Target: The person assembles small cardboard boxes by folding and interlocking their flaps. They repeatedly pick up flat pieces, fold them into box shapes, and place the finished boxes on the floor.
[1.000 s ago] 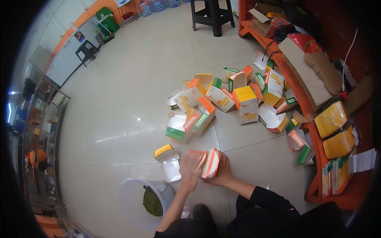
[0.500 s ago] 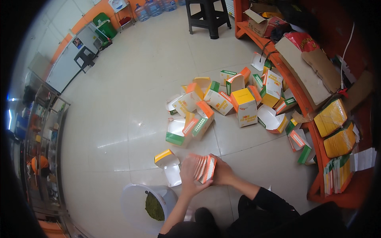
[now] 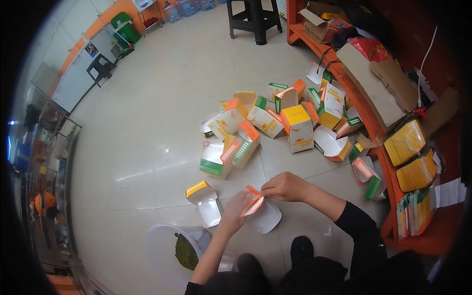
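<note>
My left hand (image 3: 234, 212), somewhat blurred, is closed around the side of a paper food box (image 3: 265, 219). The box has an orange-and-white patterned edge, and its plain white panel spreads out below my hands. At its top edge, my right hand (image 3: 285, 187) pinches the patterned part between thumb and fingers. Just left of my left hand, an open box (image 3: 207, 208) with a yellow flap and white inside lies on the floor. Beyond it, another open box (image 3: 212, 161) with a green end rests against the pile of boxes (image 3: 300, 129).
A translucent bin (image 3: 156, 246) with something green inside stands at lower left. Along the right runs an orange shelf (image 3: 366, 110) with cardboard, yellow wrapped packs (image 3: 405, 142) and a bundle of flat boxes (image 3: 415, 212). A black stool (image 3: 254, 22) stands at the back.
The bunched box in my hands has opened out, showing a broad white panel. My right hand has shifted up and right to its top edge. The view has moved slightly.
</note>
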